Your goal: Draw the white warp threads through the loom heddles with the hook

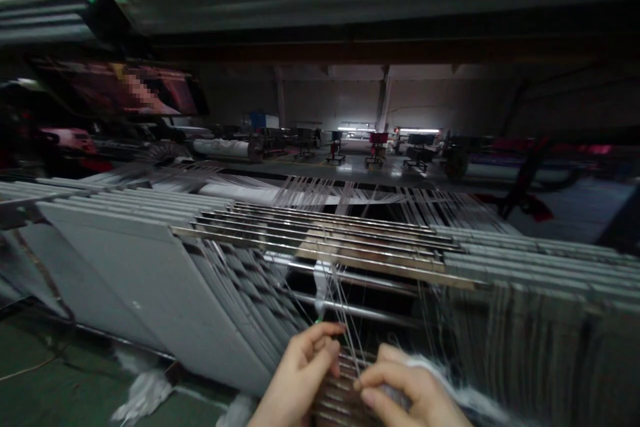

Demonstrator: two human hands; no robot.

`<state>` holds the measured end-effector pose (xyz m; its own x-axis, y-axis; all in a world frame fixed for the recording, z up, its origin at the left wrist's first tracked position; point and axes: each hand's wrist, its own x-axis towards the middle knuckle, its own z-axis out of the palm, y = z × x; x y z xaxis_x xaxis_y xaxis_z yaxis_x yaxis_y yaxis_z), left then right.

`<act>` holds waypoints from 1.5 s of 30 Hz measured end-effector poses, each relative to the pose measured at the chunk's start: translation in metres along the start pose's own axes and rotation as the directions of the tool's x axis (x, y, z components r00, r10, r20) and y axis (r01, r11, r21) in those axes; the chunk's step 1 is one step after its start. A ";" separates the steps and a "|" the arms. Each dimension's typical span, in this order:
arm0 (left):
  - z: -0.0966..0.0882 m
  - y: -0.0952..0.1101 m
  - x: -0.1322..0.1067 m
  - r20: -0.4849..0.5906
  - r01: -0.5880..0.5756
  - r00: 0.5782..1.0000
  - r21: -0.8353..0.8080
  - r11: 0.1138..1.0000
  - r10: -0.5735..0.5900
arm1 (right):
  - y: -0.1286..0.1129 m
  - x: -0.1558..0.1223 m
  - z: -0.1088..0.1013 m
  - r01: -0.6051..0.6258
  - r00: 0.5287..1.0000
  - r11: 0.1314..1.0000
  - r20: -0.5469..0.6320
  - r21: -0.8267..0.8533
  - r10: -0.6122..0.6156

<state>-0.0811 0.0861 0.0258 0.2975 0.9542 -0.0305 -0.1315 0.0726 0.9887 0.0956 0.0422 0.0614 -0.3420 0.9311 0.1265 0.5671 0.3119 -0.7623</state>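
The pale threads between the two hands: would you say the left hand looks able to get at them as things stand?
Probably yes: the left hand has its fingers right beside the pale threads, and nothing appears to stand between them.

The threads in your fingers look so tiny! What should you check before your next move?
1. Both hands at the threads: the left hand and right hand are both there: ok.
2. Thin threads free of tangles: too fine to see: cannot tell.
3. Gaps in the dark slatted comb below the hands: too dim and blurred: cannot tell.
4. Long metal bars ahead lying in even rows: ok.
5. Fingers free of loose fibres: white fluff lies against the right hand: not ok.
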 end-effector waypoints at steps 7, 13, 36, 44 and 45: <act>-0.010 -0.007 0.000 0.151 0.080 0.986 -0.058 0.995 -0.070 | -0.003 -0.017 -0.021 -0.036 0.995 0.995 -0.093 0.094 0.045; -0.009 0.001 -0.003 0.184 0.004 0.983 0.067 0.998 -0.016 | -0.001 -0.012 -0.019 -0.048 0.993 0.994 -0.105 0.093 0.058; -0.005 -0.004 -0.048 0.127 -0.261 0.965 0.386 0.885 0.230 | -0.009 0.003 0.016 0.045 0.983 0.999 -0.176 -0.013 -0.046; -0.017 -0.025 -0.039 0.145 -0.284 0.957 0.630 0.723 0.250 | -0.004 -0.042 0.008 0.029 0.885 0.999 -0.463 -0.044 -0.046; -0.017 -0.029 -0.039 0.150 -0.302 0.951 0.647 0.700 0.271 | -0.002 -0.059 0.005 0.040 0.885 0.998 -0.463 -0.040 -0.054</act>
<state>-0.1046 0.0519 -0.0043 0.3892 0.8834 0.2608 0.4303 -0.4248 0.7965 0.1107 -0.0144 0.0522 0.0139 0.8943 0.4472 0.5827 0.3562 -0.7305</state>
